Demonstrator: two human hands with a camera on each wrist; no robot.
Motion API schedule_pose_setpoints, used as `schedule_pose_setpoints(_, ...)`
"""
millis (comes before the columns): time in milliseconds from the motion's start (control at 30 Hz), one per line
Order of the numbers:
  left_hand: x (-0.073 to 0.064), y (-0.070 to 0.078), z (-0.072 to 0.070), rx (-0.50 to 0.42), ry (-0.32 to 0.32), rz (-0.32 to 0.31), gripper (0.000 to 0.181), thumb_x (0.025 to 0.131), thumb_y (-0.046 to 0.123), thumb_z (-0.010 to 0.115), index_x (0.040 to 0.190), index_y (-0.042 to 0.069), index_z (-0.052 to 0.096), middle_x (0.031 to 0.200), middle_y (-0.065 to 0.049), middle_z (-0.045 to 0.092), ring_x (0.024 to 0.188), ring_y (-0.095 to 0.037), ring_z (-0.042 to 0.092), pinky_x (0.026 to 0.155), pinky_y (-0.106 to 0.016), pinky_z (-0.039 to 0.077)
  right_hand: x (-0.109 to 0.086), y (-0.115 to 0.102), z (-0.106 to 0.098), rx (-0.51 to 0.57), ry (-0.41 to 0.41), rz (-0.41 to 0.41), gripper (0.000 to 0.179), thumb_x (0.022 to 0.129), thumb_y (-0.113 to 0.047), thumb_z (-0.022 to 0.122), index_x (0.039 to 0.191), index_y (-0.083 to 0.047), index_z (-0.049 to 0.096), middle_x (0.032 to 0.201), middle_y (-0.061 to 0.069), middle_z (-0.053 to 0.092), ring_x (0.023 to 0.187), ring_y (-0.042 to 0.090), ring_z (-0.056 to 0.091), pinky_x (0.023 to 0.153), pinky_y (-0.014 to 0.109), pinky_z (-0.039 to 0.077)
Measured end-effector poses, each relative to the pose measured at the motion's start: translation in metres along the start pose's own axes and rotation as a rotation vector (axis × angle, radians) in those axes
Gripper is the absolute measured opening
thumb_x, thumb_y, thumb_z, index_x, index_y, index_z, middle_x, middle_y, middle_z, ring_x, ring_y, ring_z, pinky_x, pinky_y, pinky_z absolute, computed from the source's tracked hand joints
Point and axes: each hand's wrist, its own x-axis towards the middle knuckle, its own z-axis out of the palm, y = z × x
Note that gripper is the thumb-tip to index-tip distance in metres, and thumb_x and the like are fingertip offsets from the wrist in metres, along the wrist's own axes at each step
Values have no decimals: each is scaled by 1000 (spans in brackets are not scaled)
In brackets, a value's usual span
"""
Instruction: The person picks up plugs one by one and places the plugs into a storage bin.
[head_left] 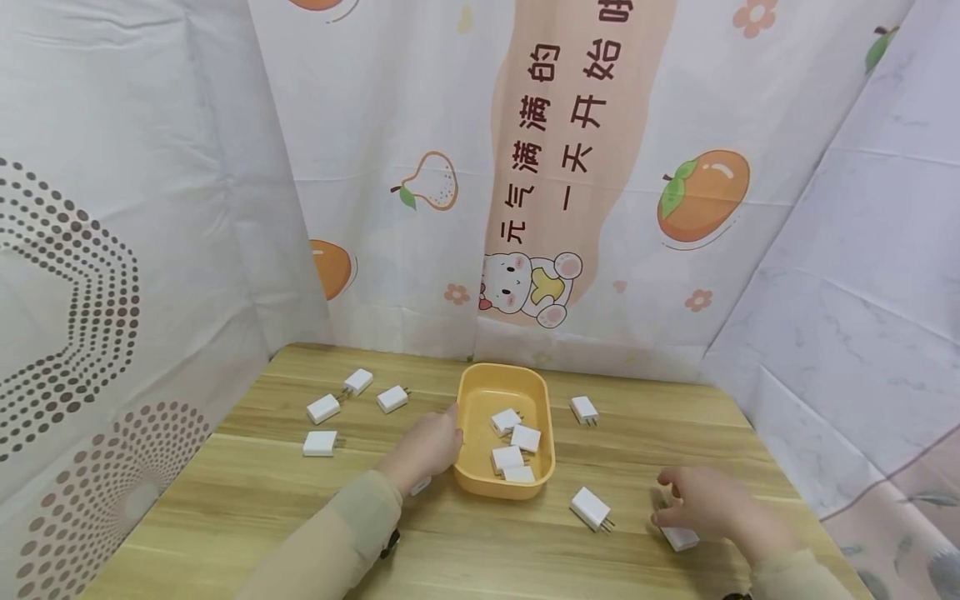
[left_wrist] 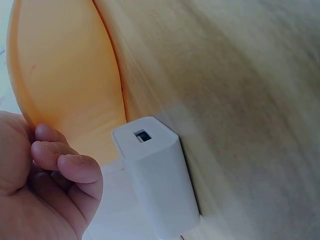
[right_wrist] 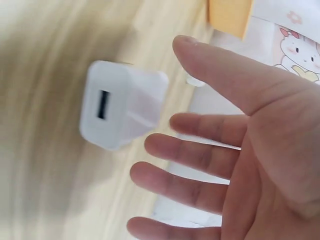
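A yellow plastic bin (head_left: 502,375) stands at mid-table with several white charger plugs (head_left: 507,459) lying in it. My left hand (head_left: 425,446) grips the bin's left rim; in the left wrist view its fingers (left_wrist: 80,168) are curled against the bin wall (left_wrist: 65,65). A white charger (left_wrist: 157,175) with a USB port lies beside that hand, partly hidden by the arm in the head view. Over at the right, my right hand (head_left: 708,504) hovers by another charger (head_left: 680,538). The right wrist view has its fingers spread, apart from the charger (right_wrist: 120,105).
Several chargers lie on the left of the wooden table (head_left: 247,492), among them one charger (head_left: 320,443) near its edge. Right of the bin are a charger (head_left: 584,409) farther back and another (head_left: 591,508) nearer. Printed curtains (head_left: 405,275) enclose the table's back and sides.
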Motion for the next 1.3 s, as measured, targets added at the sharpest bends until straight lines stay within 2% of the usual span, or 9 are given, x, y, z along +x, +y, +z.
schedule_pose_setpoints(167,0,0,0,-5,2,1,56,106,16,52,151,-12,34,90,-11,67,56,-13,53,53,-28,47,-5,-2,10,17,-5,46,46,70,-38,90,92,-2,71,79,2,66,69,17,57,66,40,52)
schedule_pose_setpoints(300,1,-1,1,-19,-10,-9,57,106,16,51,152,-11,33,81,-7,63,55,-14,54,53,-29,48,-8,-3,15,49,-18,112,36,68,-32,91,71,-10,62,64,-2,55,58,16,52,51,34,47)
schedule_pose_setpoints(367,2,-1,1,-17,-4,-11,56,106,16,51,152,-11,33,89,-11,66,58,-14,55,56,-30,49,-9,-2,17,67,-27,144,37,67,-29,91,68,-11,59,62,0,54,55,18,53,43,35,46)
schedule_pose_setpoints(433,2,-1,1,-14,5,-10,56,106,16,52,152,-11,35,100,-15,69,63,-14,57,60,-30,50,-9,-1,19,83,-41,181,38,67,-27,91,69,-10,57,64,3,53,53,20,54,37,36,47)
schedule_pose_setpoints(533,2,-1,1,-17,7,-6,56,106,16,52,151,-11,35,101,-17,69,62,-14,56,59,-30,50,-7,1,20,107,-67,203,36,69,-24,90,71,-8,57,67,5,53,52,22,55,34,39,47)
schedule_pose_setpoints(733,1,-2,1,-24,7,0,56,105,15,52,151,-12,34,91,-12,66,55,-14,53,52,-29,46,-5,1,20,129,-97,212,34,71,-22,89,73,-8,57,69,6,54,54,23,55,34,39,48)
schedule_pose_setpoints(933,1,-1,0,-7,15,8,56,105,15,53,150,-12,36,102,-18,69,59,-14,54,56,-29,48,-5,1,20,121,-91,209,34,71,-22,88,73,-8,57,69,6,53,54,22,55,34,38,48)
schedule_pose_setpoints(1167,0,0,-1,-6,1,9,57,106,16,52,152,-12,34,82,-9,64,53,-13,52,53,-29,48,-6,-3,18,107,-93,208,36,70,-22,90,72,-10,56,69,5,53,52,22,54,34,38,47)
schedule_pose_setpoints(1300,-1,0,-1,-4,7,11,56,106,16,52,151,-12,34,100,-16,69,60,-12,55,60,-29,49,-3,-5,16,73,-82,178,35,68,-21,89,72,-11,56,68,3,53,54,20,53,39,36,46)
